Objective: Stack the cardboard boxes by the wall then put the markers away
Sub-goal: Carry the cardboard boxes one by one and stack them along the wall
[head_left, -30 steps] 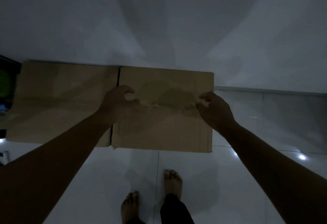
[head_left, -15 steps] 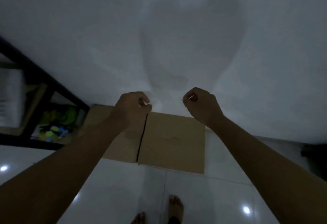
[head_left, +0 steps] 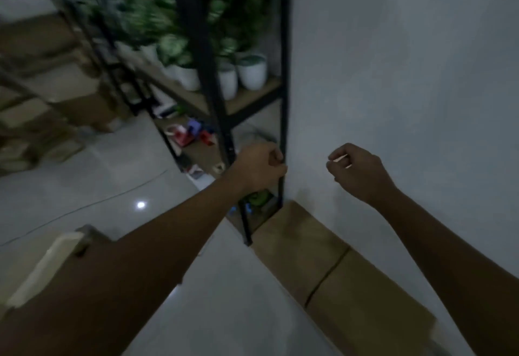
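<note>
While 2 cardboard boxes [head_left: 331,265] line the wall [head_left: 407,74], left hand [head_left: 257,167] and right hand [head_left: 358,171] curl empty.

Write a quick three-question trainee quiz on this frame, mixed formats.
1. True or false: the flattened brown cardboard boxes lie on the floor against the pale wall.
2. What stands on the black metal shelf rack? A) white pots with green plants B) paint tins C) folded towels
3. Fill in: the left hand and right hand both have fingers ____, holding nothing.

Key: 1 true; 2 A; 3 curled
</note>
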